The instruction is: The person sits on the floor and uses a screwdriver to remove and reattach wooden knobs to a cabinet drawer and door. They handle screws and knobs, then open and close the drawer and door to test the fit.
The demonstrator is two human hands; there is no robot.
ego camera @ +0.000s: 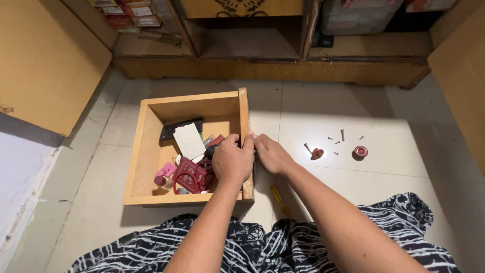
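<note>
Left hand (232, 161) curled over right wall of open wooden drawer box (151, 146), fingers inside. Right hand (270, 154) pinches same wall's outer face. Small screws (342, 135) and round red knob (360, 151) lie loose on floor tile, well right of drawer: hardware off, clutter still inside.

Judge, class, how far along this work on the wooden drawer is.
Done: screws and two red knob parts lie loose on the floor, so hardware looks removed. In hand: the left hand and right hand grip the drawer side panel. Left: the drawer remains full of clutter; a yellow tool lies unused.
</note>
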